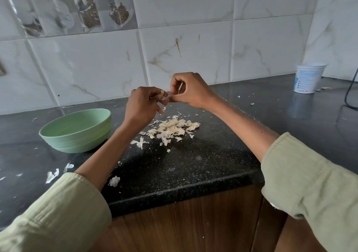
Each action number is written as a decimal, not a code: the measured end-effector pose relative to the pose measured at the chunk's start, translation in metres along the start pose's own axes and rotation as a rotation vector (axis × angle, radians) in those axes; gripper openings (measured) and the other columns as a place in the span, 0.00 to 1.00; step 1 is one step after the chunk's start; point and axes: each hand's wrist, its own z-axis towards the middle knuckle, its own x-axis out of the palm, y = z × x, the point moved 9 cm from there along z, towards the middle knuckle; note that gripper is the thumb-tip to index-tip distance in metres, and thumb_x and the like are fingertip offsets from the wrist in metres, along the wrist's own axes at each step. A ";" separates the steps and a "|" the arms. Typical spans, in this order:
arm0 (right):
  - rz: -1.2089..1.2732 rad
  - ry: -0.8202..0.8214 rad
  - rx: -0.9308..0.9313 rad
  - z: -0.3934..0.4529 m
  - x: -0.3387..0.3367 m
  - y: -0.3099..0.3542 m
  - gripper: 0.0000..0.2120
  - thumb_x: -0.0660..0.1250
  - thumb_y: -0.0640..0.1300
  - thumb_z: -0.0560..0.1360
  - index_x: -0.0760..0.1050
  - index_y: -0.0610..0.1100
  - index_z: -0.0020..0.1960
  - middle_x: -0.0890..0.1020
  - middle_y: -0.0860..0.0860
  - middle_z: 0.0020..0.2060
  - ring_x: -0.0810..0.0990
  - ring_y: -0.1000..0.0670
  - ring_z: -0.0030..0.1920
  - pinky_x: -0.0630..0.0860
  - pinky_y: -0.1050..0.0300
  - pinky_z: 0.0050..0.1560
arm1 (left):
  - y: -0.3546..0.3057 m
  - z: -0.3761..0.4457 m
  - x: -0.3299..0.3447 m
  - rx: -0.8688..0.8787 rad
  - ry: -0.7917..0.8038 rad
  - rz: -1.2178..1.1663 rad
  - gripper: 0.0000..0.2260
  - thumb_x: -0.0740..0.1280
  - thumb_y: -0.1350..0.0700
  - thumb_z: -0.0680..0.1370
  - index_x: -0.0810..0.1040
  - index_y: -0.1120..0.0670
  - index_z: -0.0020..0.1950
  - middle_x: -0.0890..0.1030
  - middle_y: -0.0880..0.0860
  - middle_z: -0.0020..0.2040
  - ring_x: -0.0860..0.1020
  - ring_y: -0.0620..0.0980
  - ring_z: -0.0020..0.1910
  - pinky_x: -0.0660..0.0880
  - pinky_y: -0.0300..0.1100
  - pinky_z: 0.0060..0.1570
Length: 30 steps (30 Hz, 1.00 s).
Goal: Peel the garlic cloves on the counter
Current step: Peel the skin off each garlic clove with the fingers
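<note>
Both hands are raised above the middle of the dark speckled counter (184,166), close together and touching at the fingertips. The left hand (142,104) has its fingers curled and pinches a small garlic clove (163,92) between thumb and fingertips; the pale tip of the clove shows above them. The right hand (188,91) is curled too, its thumb and forefinger pinching at the clove's skin right beside the left fingertips. How much skin is left on the clove cannot be told.

Below the hands, toward the middle of the counter, lies a heap of garlic peels (173,128), with loose flakes scattered around it and more along the front edge on the left. A green bowl (77,131) stands on the left part of the counter, just beside the left forearm; its inside is not visible. A white plastic tub (308,78) stands near the back right corner, against the tiled wall (193,28). Pale green sleeves (310,184) cover both arms up to the forearm.
</note>
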 end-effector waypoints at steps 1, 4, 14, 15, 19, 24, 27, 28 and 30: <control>0.014 -0.015 -0.009 0.001 0.000 0.002 0.12 0.83 0.47 0.69 0.81 0.46 0.44 0.85 0.54 0.37 0.81 0.58 0.36 0.80 0.52 0.43 | 0.000 0.000 0.001 0.005 0.008 0.003 0.11 0.65 0.63 0.84 0.86 0.53 0.51 0.87 0.47 0.39 0.85 0.48 0.32 0.84 0.51 0.39; 0.049 -0.025 -0.010 0.003 0.002 0.003 0.12 0.83 0.50 0.70 0.84 0.48 0.49 0.85 0.54 0.38 0.81 0.53 0.36 0.79 0.54 0.41 | -0.002 0.000 0.005 0.034 0.042 0.022 0.10 0.65 0.62 0.85 0.85 0.53 0.51 0.87 0.47 0.40 0.85 0.47 0.32 0.84 0.52 0.40; 0.053 -0.043 -0.064 0.003 0.001 0.007 0.05 0.81 0.40 0.72 0.87 0.42 0.45 0.87 0.54 0.37 0.85 0.58 0.38 0.78 0.66 0.41 | -0.002 0.000 0.005 0.053 0.044 0.112 0.10 0.65 0.60 0.85 0.85 0.50 0.49 0.86 0.44 0.37 0.84 0.45 0.30 0.84 0.51 0.41; 0.057 -0.037 -0.064 0.003 0.001 0.008 0.04 0.81 0.40 0.73 0.86 0.42 0.45 0.87 0.54 0.37 0.85 0.58 0.38 0.79 0.65 0.41 | -0.002 0.000 0.004 0.052 0.039 0.125 0.11 0.65 0.60 0.85 0.85 0.49 0.48 0.86 0.44 0.36 0.84 0.44 0.30 0.84 0.51 0.42; 0.029 0.030 -0.058 0.003 0.011 0.006 0.10 0.80 0.47 0.74 0.82 0.43 0.47 0.85 0.53 0.37 0.81 0.59 0.35 0.75 0.64 0.40 | -0.006 -0.002 0.005 0.063 0.046 0.196 0.14 0.63 0.63 0.82 0.84 0.47 0.46 0.85 0.43 0.35 0.83 0.41 0.30 0.83 0.50 0.41; -0.173 0.140 -0.058 -0.001 0.027 0.004 0.12 0.68 0.54 0.83 0.73 0.45 0.51 0.80 0.51 0.33 0.71 0.54 0.31 0.67 0.55 0.35 | -0.012 -0.004 0.001 0.081 0.032 0.234 0.12 0.64 0.59 0.79 0.84 0.46 0.44 0.85 0.42 0.34 0.82 0.41 0.32 0.83 0.50 0.40; -0.171 0.159 -0.018 -0.001 0.030 0.001 0.12 0.64 0.48 0.85 0.72 0.41 0.47 0.76 0.52 0.30 0.68 0.53 0.30 0.62 0.55 0.34 | -0.009 -0.003 0.000 0.053 0.050 0.117 0.13 0.62 0.59 0.76 0.85 0.46 0.44 0.85 0.42 0.35 0.84 0.43 0.36 0.84 0.50 0.42; -0.144 0.148 -0.013 -0.001 0.029 0.001 0.14 0.64 0.48 0.86 0.73 0.40 0.46 0.74 0.53 0.29 0.66 0.56 0.29 0.61 0.57 0.34 | -0.008 -0.003 0.001 0.053 0.055 0.063 0.13 0.64 0.61 0.77 0.86 0.47 0.45 0.86 0.44 0.36 0.84 0.44 0.36 0.84 0.49 0.42; -0.075 0.130 -0.008 0.000 0.026 0.002 0.17 0.64 0.48 0.86 0.74 0.38 0.44 0.72 0.54 0.28 0.66 0.57 0.28 0.60 0.60 0.33 | -0.008 -0.002 0.002 0.052 0.069 -0.037 0.11 0.67 0.64 0.81 0.87 0.54 0.47 0.86 0.49 0.37 0.83 0.44 0.34 0.81 0.42 0.38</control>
